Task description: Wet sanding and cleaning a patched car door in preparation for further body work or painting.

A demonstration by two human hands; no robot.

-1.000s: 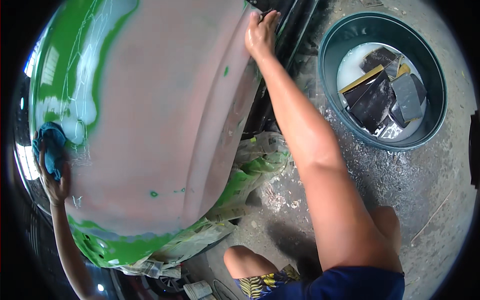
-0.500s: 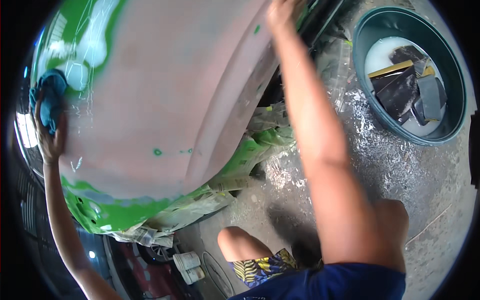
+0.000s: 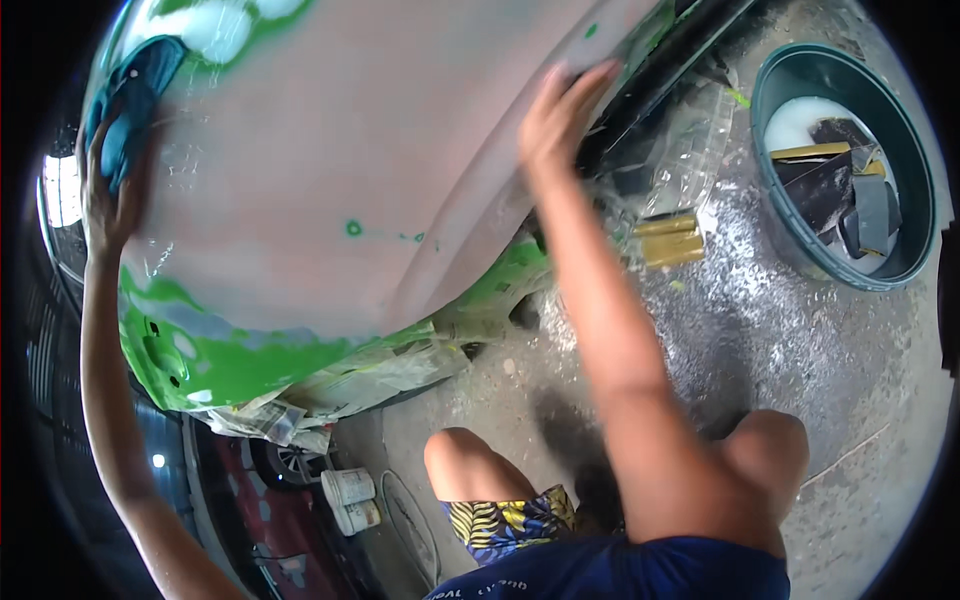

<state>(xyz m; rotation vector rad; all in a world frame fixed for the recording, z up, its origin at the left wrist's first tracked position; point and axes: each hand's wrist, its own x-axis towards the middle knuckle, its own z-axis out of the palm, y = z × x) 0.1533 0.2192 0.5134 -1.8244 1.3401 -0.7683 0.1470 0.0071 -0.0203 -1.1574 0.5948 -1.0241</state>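
Observation:
A large curved car body panel [image 3: 330, 150] fills the upper left, dull pinkish grey with bright green paint along its rims and a few small green spots. At its far left edge my left hand [image 3: 110, 200] is closed on a wet-looking teal cloth [image 3: 140, 95], pressed to the surface. My right hand [image 3: 560, 115] lies on the panel's right-hand edge, slightly blurred, with its fingers apart and no object visible in it. What may be under its palm is hidden.
A dark green tub [image 3: 765, 190] at the right holds whitish water, dark sheets and blocks. Folded gold-brown sandpaper [image 3: 670, 240] lies on the wet floor [image 3: 740, 330]. Masking newspaper [image 3: 380, 370] hangs below the panel. White buckets [image 3: 350, 500] stand beside a dark red car [image 3: 285, 510].
My right hand has come down along the panel's edge toward me. The left hand stays on the cloth near the left edge. The view has shifted, and the gold-brown sandpaper now shows beside my forearm.

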